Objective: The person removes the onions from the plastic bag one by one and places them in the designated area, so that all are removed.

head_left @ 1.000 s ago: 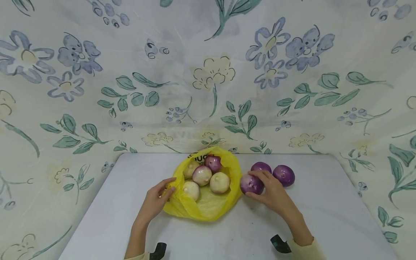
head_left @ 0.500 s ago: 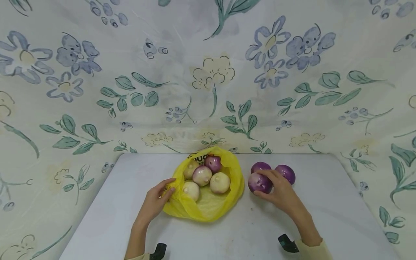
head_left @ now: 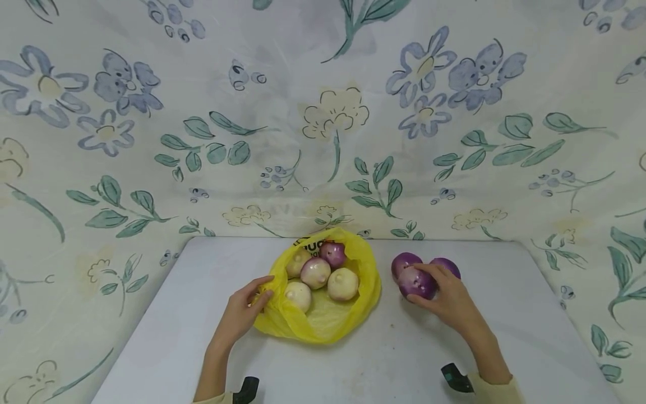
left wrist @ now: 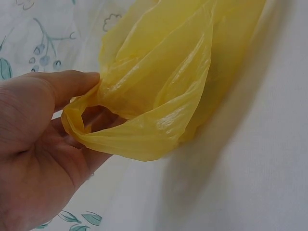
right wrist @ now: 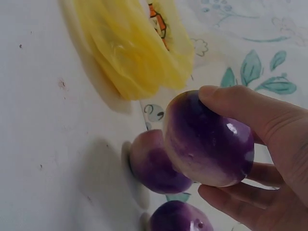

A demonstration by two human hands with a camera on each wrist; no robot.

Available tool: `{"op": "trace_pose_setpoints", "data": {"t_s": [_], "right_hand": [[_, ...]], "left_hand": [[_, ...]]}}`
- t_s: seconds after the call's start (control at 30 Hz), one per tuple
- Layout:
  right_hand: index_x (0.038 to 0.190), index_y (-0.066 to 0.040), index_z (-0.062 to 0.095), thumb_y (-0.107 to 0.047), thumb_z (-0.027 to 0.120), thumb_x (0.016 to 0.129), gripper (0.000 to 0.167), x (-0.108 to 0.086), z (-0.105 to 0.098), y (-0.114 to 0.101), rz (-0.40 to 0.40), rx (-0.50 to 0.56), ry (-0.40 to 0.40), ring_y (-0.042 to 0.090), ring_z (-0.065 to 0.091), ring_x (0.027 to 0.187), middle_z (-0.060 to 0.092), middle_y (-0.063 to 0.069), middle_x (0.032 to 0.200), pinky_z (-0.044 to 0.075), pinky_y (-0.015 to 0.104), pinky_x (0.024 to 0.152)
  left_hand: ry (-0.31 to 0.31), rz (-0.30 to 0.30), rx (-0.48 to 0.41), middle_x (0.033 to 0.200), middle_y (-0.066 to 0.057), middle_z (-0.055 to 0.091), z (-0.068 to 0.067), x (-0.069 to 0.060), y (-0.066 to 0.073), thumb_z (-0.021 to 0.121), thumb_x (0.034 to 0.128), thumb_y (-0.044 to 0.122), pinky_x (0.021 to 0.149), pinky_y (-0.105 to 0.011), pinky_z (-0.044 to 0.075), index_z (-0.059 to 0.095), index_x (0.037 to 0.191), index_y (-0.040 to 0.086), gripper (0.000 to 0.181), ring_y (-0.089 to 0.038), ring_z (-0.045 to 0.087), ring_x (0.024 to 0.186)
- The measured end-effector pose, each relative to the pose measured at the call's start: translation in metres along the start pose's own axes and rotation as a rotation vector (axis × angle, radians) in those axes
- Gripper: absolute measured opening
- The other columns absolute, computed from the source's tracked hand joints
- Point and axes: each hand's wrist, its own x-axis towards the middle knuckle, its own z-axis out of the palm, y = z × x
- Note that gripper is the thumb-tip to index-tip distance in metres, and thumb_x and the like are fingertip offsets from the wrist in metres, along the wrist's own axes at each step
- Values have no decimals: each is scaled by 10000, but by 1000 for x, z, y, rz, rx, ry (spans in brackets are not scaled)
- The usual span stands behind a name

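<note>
My right hand (head_left: 453, 303) grips a purple-and-white turnip (head_left: 416, 283) between thumb and fingers. In the right wrist view this turnip (right wrist: 209, 142) is lifted off the table. Behind it two more purple turnips lie on the table, one to the left (head_left: 404, 261) and one to the right (head_left: 449, 266), partly covered by the hand. My left hand (head_left: 239, 314) pinches the left rim of a yellow plastic bag (head_left: 323, 331); the left wrist view shows the thumb on a loop of the bag (left wrist: 159, 91). Several turnips (head_left: 342, 284), cream to purple, sit inside the wide-open bag.
A white table (head_left: 166, 320) carries everything, with a few small specks near its middle. Behind the table's far edge hangs a floral sheet (head_left: 333, 140). A black strap piece (head_left: 456, 377) sits at the right wrist, another (head_left: 246, 390) at the left.
My right hand has moved right with its turnip, away from the bag's right side toward the two turnips on the table. The left hand keeps its place on the bag.
</note>
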Motion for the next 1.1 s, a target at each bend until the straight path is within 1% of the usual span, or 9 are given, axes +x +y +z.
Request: {"op": "trace_pose_setpoints", "data": {"t_s": [0.23, 0.47, 0.53, 0.6, 0.73, 0.87, 0.93, 1.03, 1.1], "right_hand": [[1329, -153, 549, -327, 841, 770, 655, -2, -10, 7, -7, 34, 45, 429, 573, 1172, 554, 210, 1305, 524, 567, 892], [1316, -95, 563, -214, 865, 744, 658, -4, -23, 23, -36, 46, 151, 373, 622, 1058, 591, 210, 1212, 564, 510, 824], [1312, -77, 565, -188, 868, 736, 661, -4, -27, 28, -33, 39, 181, 353, 631, 1022, 596, 211, 1192, 580, 460, 786], [1310, -68, 565, -178, 868, 734, 660, -5, -31, 33, -26, 25, 202, 340, 637, 990, 600, 208, 1171, 589, 363, 753], [1316, -62, 563, -173, 859, 745, 652, -6, -38, 39, -7, 20, 224, 355, 642, 980, 597, 215, 1160, 524, 161, 747], [1316, -57, 564, -182, 854, 753, 645, -7, -43, 42, 23, 13, 239, 380, 635, 971, 593, 241, 1147, 515, 178, 743], [1314, -59, 566, -189, 857, 750, 648, -8, -45, 46, 37, 8, 253, 385, 630, 976, 593, 248, 1141, 488, 133, 747], [1326, -57, 559, -199, 854, 756, 657, -11, -48, 50, 68, 4, 267, 403, 616, 1011, 585, 265, 1171, 567, 271, 779], [1339, -50, 548, -209, 846, 768, 664, -12, -51, 53, 93, 5, 272, 419, 598, 1045, 573, 281, 1204, 575, 379, 824]], "left_hand": [[1, 6, 4, 1080, -55, 653, 0, 0, 0, 603, 978, 275, 706, -160, 513, 597, 1327, 164, 367, -159, 551, 869], [-8, -9, -8, 1127, -75, 656, 1, 0, 1, 607, 977, 266, 696, -167, 518, 594, 1330, 156, 371, -161, 560, 858], [-8, -8, -8, 1134, -79, 655, 1, 0, 1, 607, 977, 263, 697, -167, 518, 594, 1331, 154, 371, -164, 559, 861], [-9, -7, -9, 1153, -80, 653, 2, 0, 1, 605, 978, 261, 702, -165, 518, 592, 1332, 152, 370, -169, 557, 874], [-5, -1, -4, 1191, -86, 650, 1, 0, 1, 602, 981, 261, 717, -161, 516, 592, 1332, 148, 369, -181, 553, 903], [-4, -5, -2, 1199, -87, 650, 1, -1, 1, 603, 980, 258, 724, -157, 514, 592, 1332, 149, 368, -182, 553, 914], [-6, -11, -5, 1169, -84, 651, 1, -1, 1, 604, 980, 255, 714, -159, 514, 592, 1332, 149, 368, -176, 554, 897], [-7, -10, -6, 1146, -78, 650, 1, -1, 2, 604, 979, 259, 708, -162, 513, 592, 1332, 150, 369, -174, 551, 888], [-5, -5, 0, 1137, -71, 650, 1, -1, 2, 602, 980, 269, 714, -160, 510, 593, 1332, 152, 371, -171, 547, 893]]}}
